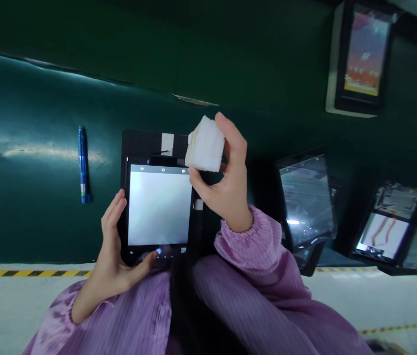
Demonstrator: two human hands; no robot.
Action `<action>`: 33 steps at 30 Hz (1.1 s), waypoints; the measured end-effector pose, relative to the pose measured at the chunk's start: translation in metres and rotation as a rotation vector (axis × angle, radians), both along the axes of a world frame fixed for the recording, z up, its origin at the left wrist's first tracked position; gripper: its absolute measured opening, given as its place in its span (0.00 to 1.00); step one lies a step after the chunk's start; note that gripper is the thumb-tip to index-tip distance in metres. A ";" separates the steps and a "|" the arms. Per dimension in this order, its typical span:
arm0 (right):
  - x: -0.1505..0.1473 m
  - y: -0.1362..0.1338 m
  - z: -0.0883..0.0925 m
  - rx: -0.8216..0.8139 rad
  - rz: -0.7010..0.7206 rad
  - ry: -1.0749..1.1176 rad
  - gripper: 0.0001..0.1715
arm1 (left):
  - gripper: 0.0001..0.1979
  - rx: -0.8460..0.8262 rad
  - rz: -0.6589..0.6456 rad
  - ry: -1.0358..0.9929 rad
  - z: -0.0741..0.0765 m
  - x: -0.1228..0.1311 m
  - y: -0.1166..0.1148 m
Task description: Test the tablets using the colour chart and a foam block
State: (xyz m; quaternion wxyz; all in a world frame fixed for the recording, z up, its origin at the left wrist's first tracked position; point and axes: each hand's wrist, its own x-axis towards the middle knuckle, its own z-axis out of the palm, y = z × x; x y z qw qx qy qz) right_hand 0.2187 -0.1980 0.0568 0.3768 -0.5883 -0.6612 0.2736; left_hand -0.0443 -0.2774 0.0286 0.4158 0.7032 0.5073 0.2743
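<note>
A tablet (158,207) with a lit, nearly blank pale screen lies before me on a black base (134,143). My left hand (116,251) grips its lower left corner, fingers along the left edge and thumb over the row of icons at the screen's bottom. Above the tablet's upper right corner, my right hand (226,172) pinches a white block (206,145) between thumb and fingers. The block looks soft and layered, like folded cloth or foam; its exact kind cannot be made out. Part of the right hand's fingers is hidden behind it.
A blue pen (83,165) lies left on the green work surface (27,207). Rightward are a dark-screened tablet (306,202), an opened device (386,227) with exposed parts, and a lit device (365,54) on a pale block. Yellow-black tape (31,272) runs along the near edge.
</note>
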 end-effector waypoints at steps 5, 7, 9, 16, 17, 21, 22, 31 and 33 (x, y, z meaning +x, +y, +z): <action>0.002 0.001 -0.002 0.011 0.040 0.061 0.37 | 0.61 0.001 0.015 0.047 0.000 0.000 0.000; 0.003 0.000 -0.002 0.035 0.054 0.065 0.36 | 0.62 -0.006 0.016 0.046 -0.001 -0.001 -0.001; 0.003 -0.001 -0.002 0.053 0.065 0.060 0.36 | 0.63 -0.008 0.016 0.047 -0.002 0.000 -0.001; 0.002 -0.004 -0.003 0.014 0.035 -0.023 0.41 | 0.65 0.030 0.046 0.043 -0.002 0.004 -0.002; 0.002 -0.004 -0.004 0.039 0.035 -0.003 0.41 | 0.64 0.023 0.031 0.020 -0.001 0.003 -0.002; 0.002 -0.005 -0.007 0.023 0.012 -0.013 0.41 | 0.60 -0.019 -0.016 -0.023 0.004 -0.004 -0.003; 0.001 -0.005 -0.009 0.007 0.007 -0.031 0.41 | 0.59 -0.034 -0.011 -0.026 0.004 -0.006 -0.004; 0.006 -0.032 0.034 0.047 -0.023 -0.028 0.39 | 0.61 -0.066 -0.023 -0.058 0.000 -0.012 -0.007; 0.016 -0.050 0.052 0.054 -0.103 -0.123 0.41 | 0.61 -0.061 -0.032 -0.062 -0.001 -0.013 -0.007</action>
